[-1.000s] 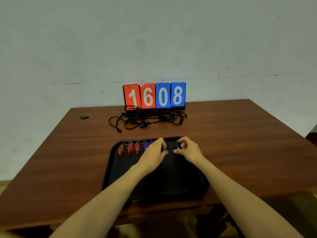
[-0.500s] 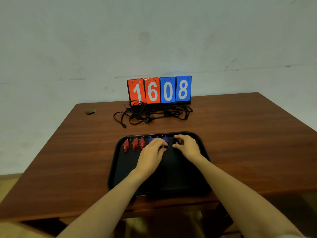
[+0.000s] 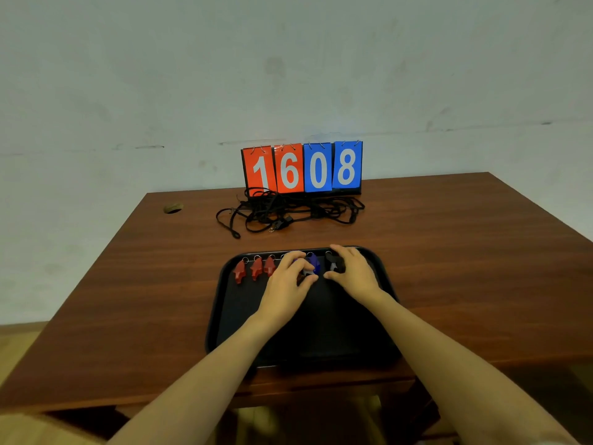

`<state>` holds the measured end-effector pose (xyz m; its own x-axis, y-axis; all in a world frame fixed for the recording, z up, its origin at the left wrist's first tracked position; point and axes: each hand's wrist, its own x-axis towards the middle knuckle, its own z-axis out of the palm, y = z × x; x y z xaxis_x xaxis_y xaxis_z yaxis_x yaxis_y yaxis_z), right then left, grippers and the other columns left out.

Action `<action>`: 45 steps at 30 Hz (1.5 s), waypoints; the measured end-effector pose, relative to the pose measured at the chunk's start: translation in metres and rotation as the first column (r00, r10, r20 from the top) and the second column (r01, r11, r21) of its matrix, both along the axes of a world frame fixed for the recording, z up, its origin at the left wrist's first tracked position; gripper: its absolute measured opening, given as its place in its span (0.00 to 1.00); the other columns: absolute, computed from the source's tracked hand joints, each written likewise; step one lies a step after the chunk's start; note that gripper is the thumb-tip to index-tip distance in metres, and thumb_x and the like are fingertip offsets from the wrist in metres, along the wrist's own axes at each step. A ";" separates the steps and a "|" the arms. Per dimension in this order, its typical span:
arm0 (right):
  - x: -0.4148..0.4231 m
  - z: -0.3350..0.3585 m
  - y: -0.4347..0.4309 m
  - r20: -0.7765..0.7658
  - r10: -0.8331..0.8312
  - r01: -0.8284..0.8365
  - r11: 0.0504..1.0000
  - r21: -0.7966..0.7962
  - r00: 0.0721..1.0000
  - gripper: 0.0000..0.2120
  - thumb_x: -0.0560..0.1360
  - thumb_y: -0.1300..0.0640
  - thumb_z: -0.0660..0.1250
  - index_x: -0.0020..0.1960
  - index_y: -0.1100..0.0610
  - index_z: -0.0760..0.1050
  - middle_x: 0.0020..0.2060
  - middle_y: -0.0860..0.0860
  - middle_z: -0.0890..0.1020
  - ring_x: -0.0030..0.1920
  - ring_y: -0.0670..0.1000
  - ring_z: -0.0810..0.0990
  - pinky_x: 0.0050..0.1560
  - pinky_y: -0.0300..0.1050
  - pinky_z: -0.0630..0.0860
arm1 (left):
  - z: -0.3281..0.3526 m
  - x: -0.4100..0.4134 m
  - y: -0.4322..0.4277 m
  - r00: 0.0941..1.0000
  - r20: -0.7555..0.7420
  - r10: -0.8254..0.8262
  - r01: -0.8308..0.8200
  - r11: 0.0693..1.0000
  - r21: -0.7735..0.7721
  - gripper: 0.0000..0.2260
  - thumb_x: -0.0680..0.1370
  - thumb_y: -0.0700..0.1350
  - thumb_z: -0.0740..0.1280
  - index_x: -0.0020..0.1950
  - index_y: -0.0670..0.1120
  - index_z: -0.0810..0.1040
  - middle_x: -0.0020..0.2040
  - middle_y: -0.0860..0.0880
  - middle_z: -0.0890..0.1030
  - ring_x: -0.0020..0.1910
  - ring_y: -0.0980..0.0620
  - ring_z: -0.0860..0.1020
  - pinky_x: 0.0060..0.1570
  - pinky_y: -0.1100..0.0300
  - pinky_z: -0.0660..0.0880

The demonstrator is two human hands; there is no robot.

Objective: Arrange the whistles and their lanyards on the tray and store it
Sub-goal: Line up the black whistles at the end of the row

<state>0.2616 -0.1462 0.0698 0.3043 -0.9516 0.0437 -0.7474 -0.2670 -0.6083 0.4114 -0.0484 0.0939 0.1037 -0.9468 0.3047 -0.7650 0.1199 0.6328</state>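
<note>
Pinching a blue whistle (image 3: 313, 263) with our left hand (image 3: 285, 284) and a black whistle (image 3: 333, 264) with our right hand (image 3: 354, 273), we hold both on the tray (image 3: 231, 316) beside three red whistles (image 3: 256, 268).

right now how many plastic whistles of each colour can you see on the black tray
red plastic whistles: 3
blue plastic whistles: 2 in view, partly under the left hand
black plastic whistle: 1, under the right hand
total in view: 6; the hands may hide more

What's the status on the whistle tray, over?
Left hand pinching blue whistle. Right hand pinching black whistle. Lanyards off tray, tangled by scoreboard.
</note>
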 end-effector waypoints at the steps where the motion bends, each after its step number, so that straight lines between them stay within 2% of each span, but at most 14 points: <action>1: -0.003 0.003 0.003 0.012 0.000 0.001 0.999 -0.053 1.000 0.29 0.74 0.53 0.70 0.72 0.50 0.64 0.66 0.50 0.70 0.67 0.52 0.69 0.60 0.47 0.73 | 0.000 -0.002 -0.002 1.000 -0.006 -0.007 0.007 1.000 0.008 0.08 0.77 0.45 0.67 0.55 0.44 0.78 0.64 0.54 0.70 0.54 0.64 0.68 0.53 0.72 0.63; 4: -0.015 0.012 0.010 0.080 0.033 -0.020 0.987 -0.157 0.996 0.20 0.77 0.58 0.65 0.69 0.52 0.69 0.61 0.50 0.74 0.60 0.50 0.74 0.57 0.44 0.74 | 0.002 -0.012 -0.011 0.999 -0.043 -0.031 0.031 1.000 0.005 0.08 0.77 0.44 0.68 0.54 0.44 0.78 0.62 0.53 0.71 0.54 0.60 0.71 0.54 0.69 0.66; 8: -0.032 0.024 0.015 0.276 0.020 -0.042 0.996 0.075 0.961 0.12 0.80 0.55 0.60 0.63 0.53 0.74 0.51 0.48 0.80 0.50 0.46 0.78 0.50 0.37 0.71 | 0.005 -0.040 -0.022 0.995 -0.085 -0.060 0.060 0.998 0.004 0.08 0.78 0.37 0.63 0.56 0.45 0.74 0.56 0.52 0.72 0.46 0.57 0.72 0.50 0.61 0.73; 11: -0.043 0.030 0.013 0.332 -0.048 -0.009 0.986 0.169 0.942 0.11 0.80 0.51 0.59 0.57 0.52 0.77 0.48 0.49 0.82 0.48 0.48 0.79 0.48 0.41 0.74 | 0.003 -0.059 -0.031 0.992 -0.069 -0.101 0.104 0.994 0.043 0.07 0.80 0.39 0.59 0.50 0.49 0.73 0.49 0.51 0.75 0.46 0.52 0.75 0.48 0.56 0.75; 14: -0.050 0.027 0.014 0.337 -0.132 0.054 0.971 0.231 0.932 0.12 0.80 0.51 0.60 0.51 0.55 0.80 0.38 0.53 0.81 0.38 0.50 0.79 0.45 0.49 0.81 | 0.001 -0.072 -0.039 0.993 -0.048 -0.106 0.108 0.994 0.028 0.07 0.80 0.39 0.58 0.47 0.50 0.71 0.46 0.51 0.74 0.44 0.54 0.72 0.42 0.62 0.71; 16: -0.051 0.022 0.015 0.368 -0.232 0.120 0.945 0.304 0.900 0.12 0.80 0.52 0.61 0.48 0.56 0.80 0.35 0.53 0.79 0.35 0.50 0.79 0.45 0.50 0.82 | 0.000 -0.075 -0.041 0.996 -0.038 -0.087 0.089 0.995 0.056 0.06 0.78 0.36 0.60 0.48 0.48 0.71 0.47 0.52 0.73 0.45 0.53 0.72 0.42 0.61 0.70; 19: -0.053 0.018 0.014 0.311 -0.295 0.217 0.940 0.263 0.904 0.13 0.80 0.53 0.60 0.47 0.57 0.80 0.37 0.52 0.80 0.34 0.50 0.79 0.43 0.49 0.81 | -0.004 -0.076 -0.041 0.998 0.025 -0.062 0.059 0.994 0.096 0.07 0.77 0.36 0.63 0.53 0.44 0.72 0.52 0.49 0.74 0.50 0.49 0.74 0.50 0.53 0.75; 23: -0.054 0.012 0.015 0.028 -0.158 0.155 0.984 0.091 0.987 0.12 0.80 0.53 0.61 0.45 0.60 0.77 0.35 0.51 0.78 0.35 0.50 0.76 0.39 0.47 0.74 | -0.011 -0.068 -0.036 0.981 0.187 -0.054 0.049 0.998 0.032 0.07 0.78 0.41 0.63 0.55 0.44 0.75 0.54 0.49 0.76 0.55 0.50 0.72 0.52 0.58 0.70; 25: -0.053 0.009 0.017 -0.012 -0.143 0.144 0.986 0.087 0.990 0.13 0.80 0.52 0.61 0.45 0.60 0.75 0.32 0.50 0.76 0.31 0.48 0.73 0.34 0.44 0.70 | -0.015 -0.062 -0.032 0.971 0.236 -0.029 0.032 0.999 -0.011 0.08 0.79 0.43 0.62 0.56 0.45 0.77 0.54 0.49 0.77 0.55 0.51 0.72 0.54 0.60 0.68; 28: -0.053 0.014 0.019 -0.001 -0.117 0.117 0.990 0.084 0.993 0.12 0.80 0.51 0.61 0.48 0.59 0.76 0.35 0.50 0.77 0.32 0.47 0.73 0.32 0.41 0.68 | -0.022 -0.059 -0.023 0.955 0.295 -0.038 0.048 0.999 -0.026 0.09 0.78 0.45 0.65 0.54 0.45 0.80 0.51 0.49 0.79 0.53 0.50 0.74 0.54 0.58 0.68; 32: -0.065 0.022 0.025 -0.044 0.062 -0.051 0.974 0.219 0.997 0.14 0.76 0.50 0.67 0.59 0.54 0.74 0.48 0.49 0.78 0.46 0.49 0.77 0.45 0.40 0.71 | -0.029 -0.061 -0.013 0.919 0.383 -0.088 0.113 0.993 -0.044 0.04 0.68 0.43 0.74 0.41 0.45 0.84 0.39 0.49 0.81 0.40 0.48 0.78 0.38 0.56 0.72; 36: -0.073 0.027 0.029 -0.091 0.212 -0.181 0.946 0.267 0.973 0.24 0.73 0.58 0.71 0.67 0.54 0.71 0.55 0.49 0.76 0.47 0.48 0.77 0.48 0.38 0.70 | -0.033 -0.065 -0.013 0.888 0.447 -0.104 0.155 0.985 -0.079 0.05 0.63 0.41 0.77 0.38 0.47 0.85 0.36 0.51 0.82 0.35 0.48 0.79 0.31 0.56 0.73; 42: -0.071 0.021 0.027 -0.064 0.166 -0.148 0.963 0.225 0.984 0.24 0.73 0.63 0.70 0.68 0.55 0.71 0.52 0.50 0.76 0.44 0.48 0.76 0.50 0.41 0.74 | -0.034 -0.068 -0.021 0.863 0.492 -0.112 0.161 0.985 -0.059 0.06 0.62 0.43 0.78 0.36 0.48 0.85 0.34 0.52 0.81 0.33 0.50 0.78 0.30 0.58 0.72; 45: -0.067 0.017 0.024 -0.048 0.122 -0.111 0.976 0.189 0.991 0.22 0.73 0.62 0.71 0.66 0.56 0.71 0.50 0.50 0.77 0.44 0.49 0.76 0.50 0.43 0.75 | -0.033 -0.064 -0.026 0.852 0.514 -0.104 0.144 0.989 -0.039 0.04 0.65 0.45 0.71 0.37 0.48 0.85 0.34 0.52 0.81 0.33 0.50 0.77 0.30 0.57 0.72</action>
<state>0.1945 -0.1220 0.0867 0.4102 -0.8994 -0.1514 -0.7541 -0.2411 -0.6110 0.3473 -0.0746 0.0609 -0.2019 -0.9143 0.3511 -0.9531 0.2660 0.1447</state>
